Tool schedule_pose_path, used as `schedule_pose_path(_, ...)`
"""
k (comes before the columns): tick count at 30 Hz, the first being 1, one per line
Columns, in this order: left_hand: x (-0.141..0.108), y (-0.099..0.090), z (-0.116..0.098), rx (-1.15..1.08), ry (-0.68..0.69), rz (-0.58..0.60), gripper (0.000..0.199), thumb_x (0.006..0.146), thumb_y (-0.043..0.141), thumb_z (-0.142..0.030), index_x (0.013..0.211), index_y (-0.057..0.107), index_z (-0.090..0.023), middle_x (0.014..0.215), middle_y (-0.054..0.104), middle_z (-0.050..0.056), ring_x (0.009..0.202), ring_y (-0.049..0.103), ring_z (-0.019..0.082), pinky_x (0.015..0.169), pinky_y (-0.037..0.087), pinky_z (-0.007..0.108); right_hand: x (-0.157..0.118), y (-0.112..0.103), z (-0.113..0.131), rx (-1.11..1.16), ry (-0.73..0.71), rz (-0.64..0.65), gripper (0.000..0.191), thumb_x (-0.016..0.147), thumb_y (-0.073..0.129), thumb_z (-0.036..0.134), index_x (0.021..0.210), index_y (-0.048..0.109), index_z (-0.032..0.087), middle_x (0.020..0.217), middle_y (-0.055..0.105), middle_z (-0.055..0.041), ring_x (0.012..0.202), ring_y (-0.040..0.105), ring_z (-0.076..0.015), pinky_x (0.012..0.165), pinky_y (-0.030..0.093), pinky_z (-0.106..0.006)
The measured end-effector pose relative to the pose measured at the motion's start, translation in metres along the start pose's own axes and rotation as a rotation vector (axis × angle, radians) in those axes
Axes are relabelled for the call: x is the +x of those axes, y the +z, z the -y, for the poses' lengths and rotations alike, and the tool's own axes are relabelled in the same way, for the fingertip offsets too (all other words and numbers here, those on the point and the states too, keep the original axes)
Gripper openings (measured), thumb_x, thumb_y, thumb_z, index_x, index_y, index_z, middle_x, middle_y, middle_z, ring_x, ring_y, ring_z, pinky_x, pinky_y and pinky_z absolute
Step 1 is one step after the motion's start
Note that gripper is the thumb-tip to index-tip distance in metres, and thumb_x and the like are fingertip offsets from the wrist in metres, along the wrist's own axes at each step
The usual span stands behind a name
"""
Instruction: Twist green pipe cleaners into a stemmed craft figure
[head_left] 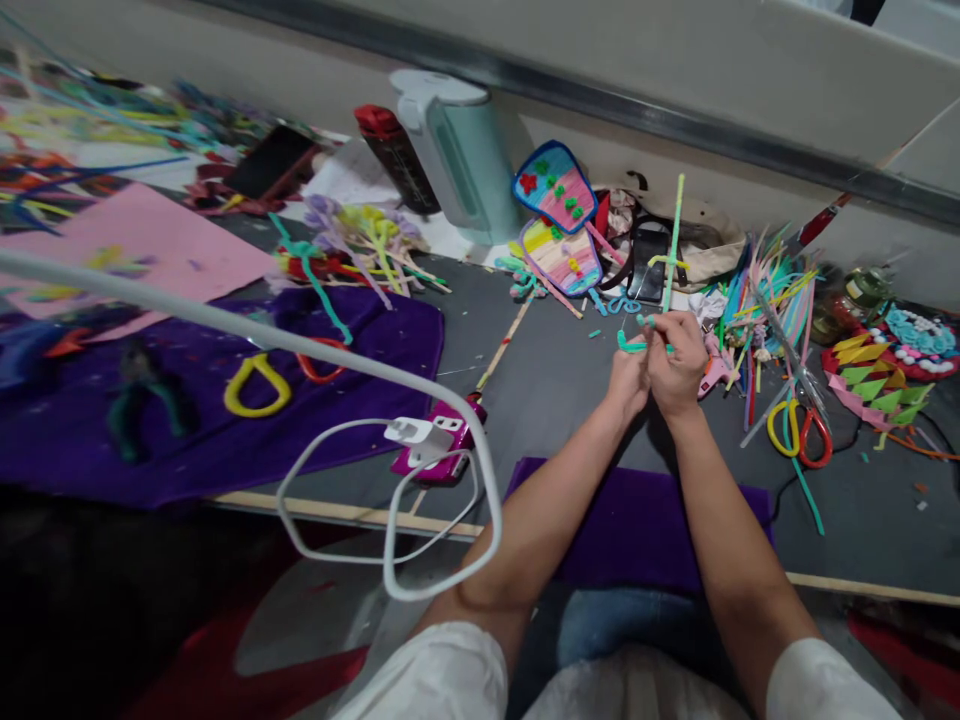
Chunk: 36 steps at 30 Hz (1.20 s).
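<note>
Both hands are together above the grey table, fingers closed in a pinch. My left hand (628,385) grips a teal pipe cleaner (631,346) whose bent end sticks out to the left. My right hand (679,362) presses against the left one, its fingers on the same teal piece. Just above them rises a straight green pipe cleaner stem (677,225) with a short yellow piece (667,262) wound across it. Its lower end meets the right hand's fingers, and where it is held is hidden.
Scissors (799,435) and a bundle of pipe cleaners (772,300) lie right. Behind stand a pale green jug (469,160) and fuzzy popsicle shapes (559,190). A white cable (330,350) crosses above a pink power strip (450,445). Pliers (146,405) rest on purple cloth (360,400).
</note>
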<state>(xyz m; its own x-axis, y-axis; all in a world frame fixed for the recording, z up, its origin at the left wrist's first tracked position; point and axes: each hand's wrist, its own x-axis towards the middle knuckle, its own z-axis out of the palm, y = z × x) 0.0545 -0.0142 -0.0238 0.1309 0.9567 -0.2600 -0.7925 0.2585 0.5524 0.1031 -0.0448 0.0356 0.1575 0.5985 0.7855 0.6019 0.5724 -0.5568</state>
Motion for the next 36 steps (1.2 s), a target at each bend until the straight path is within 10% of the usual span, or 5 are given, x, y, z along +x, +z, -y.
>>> schedule_pose_path(8, 0.002, 0.001, -0.011, -0.128, -0.149, 0.062, 0.038, 0.072, 0.054, 0.006, 0.103, 0.070, -0.009, 0.081, 0.075, 0.009, 0.069, 0.070, 0.013, 0.075, 0.055, 0.023, 0.014, -0.008, -0.025, 0.269, 0.266, -0.119, 0.026, 0.087, 0.066, 0.043, 0.079, 0.065, 0.019, 0.079, 0.054, 0.0006, 0.065, 0.053, -0.0109, 0.059, 0.049, -0.025)
schedule_pose_path(26, -0.007, 0.008, -0.011, -0.118, -0.137, -0.181, 0.024, 0.071, 0.062, 0.009, 0.077, 0.055, -0.014, 0.060, 0.065, 0.001, 0.058, 0.069, 0.014, 0.066, 0.058, 0.026, 0.015, -0.003, -0.018, 0.334, 0.299, -0.091, 0.029, 0.085, 0.067, 0.045, 0.073, 0.062, 0.020, 0.079, 0.053, 0.0006, 0.065, 0.053, -0.0112, 0.057, 0.056, -0.027)
schedule_pose_path(36, -0.006, 0.006, -0.012, -0.119, -0.127, -0.131, 0.021, 0.074, 0.059, 0.006, 0.084, 0.061, -0.012, 0.068, 0.070, 0.004, 0.063, 0.070, 0.012, 0.073, 0.059, 0.025, 0.014, -0.001, -0.033, 0.257, 0.326, -0.065, 0.024, 0.086, 0.063, 0.043, 0.091, 0.069, 0.020, 0.088, 0.060, -0.0017, 0.066, 0.055, -0.0112, 0.062, 0.052, -0.027)
